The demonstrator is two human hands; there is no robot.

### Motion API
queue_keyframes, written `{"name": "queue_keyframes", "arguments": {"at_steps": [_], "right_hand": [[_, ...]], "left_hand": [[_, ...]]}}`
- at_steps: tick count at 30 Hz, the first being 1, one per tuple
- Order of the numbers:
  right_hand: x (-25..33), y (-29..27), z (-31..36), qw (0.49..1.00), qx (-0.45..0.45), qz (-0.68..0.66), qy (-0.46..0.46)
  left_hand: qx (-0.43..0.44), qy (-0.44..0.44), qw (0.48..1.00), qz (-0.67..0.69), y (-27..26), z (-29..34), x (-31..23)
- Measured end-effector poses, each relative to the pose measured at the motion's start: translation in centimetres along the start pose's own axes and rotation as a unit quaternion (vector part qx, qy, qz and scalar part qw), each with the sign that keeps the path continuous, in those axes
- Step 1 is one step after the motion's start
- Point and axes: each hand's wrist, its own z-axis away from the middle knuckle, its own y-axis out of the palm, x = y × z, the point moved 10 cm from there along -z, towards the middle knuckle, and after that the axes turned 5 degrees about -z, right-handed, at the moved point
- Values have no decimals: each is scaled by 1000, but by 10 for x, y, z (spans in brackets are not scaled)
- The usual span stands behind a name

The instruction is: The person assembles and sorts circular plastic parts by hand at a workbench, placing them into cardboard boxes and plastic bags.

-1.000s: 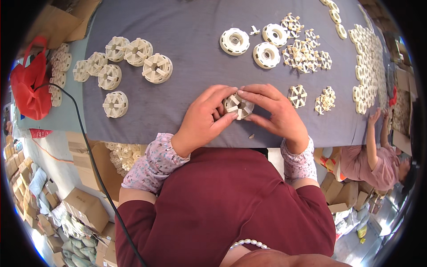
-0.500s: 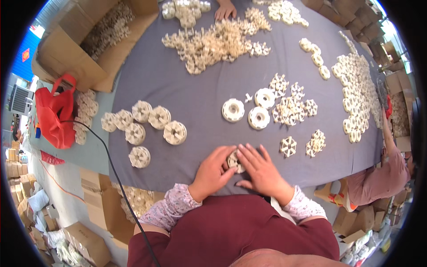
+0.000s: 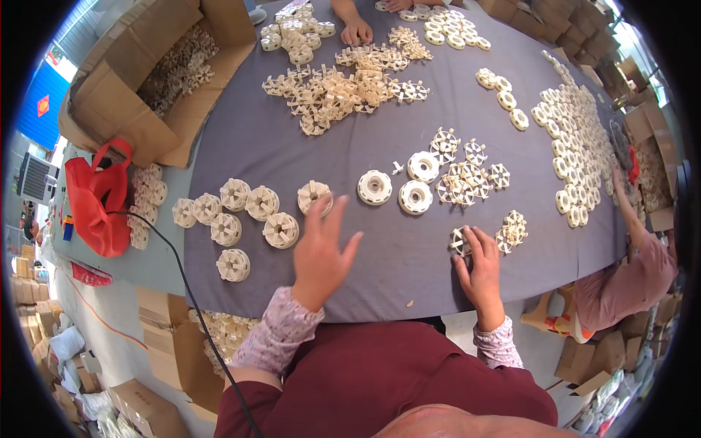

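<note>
My left hand (image 3: 321, 255) is open, fingers spread, its fingertips at the near edge of a cream plastic wheel-shaped assembly (image 3: 312, 193) on the cloth. Several like assemblies (image 3: 281, 230) sit to its left. At the right, my right hand (image 3: 482, 274) has its thumb and fingers around a small cream spoked piece (image 3: 459, 242), partly hidden under the fingertips. A small pile of spoked pieces (image 3: 512, 232) lies just right of that hand. Farther off are three cream rings (image 3: 374, 187) and a larger cluster of spoked pieces (image 3: 465, 182).
A grey cloth (image 3: 365, 281) covers the table. Loose parts (image 3: 350, 87) are heaped at the far side near another person's hand (image 3: 356, 32). Many rings (image 3: 573, 157) spread along the right. A cardboard box (image 3: 117, 109), a red bag (image 3: 95, 197) and a black cable (image 3: 179, 259) are at left.
My hands have parted from the piece held between them in front of me. My left hand moved forward and left, where another assembly now sits; my right hand moved right onto a spoked piece.
</note>
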Motion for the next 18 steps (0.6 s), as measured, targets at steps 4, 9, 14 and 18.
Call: {"name": "queue_keyframes", "arguments": {"at_steps": [4, 9, 14, 18], "right_hand": [[29, -3, -2, 991, -3, -121, -55], [50, -1, -7, 986, 28, -148, -77], [47, 6, -14, 968, 118, -209, -69], [61, 8, -19, 934, 205, -282, -75]], "left_hand": [[84, -3, 995, 50, 51, -41, -20], [167, -32, 985, 19, 96, -47, -5], [170, -7, 983, 62, 86, -15, -4], [192, 3, 976, 100, 64, 34, -18]]}}
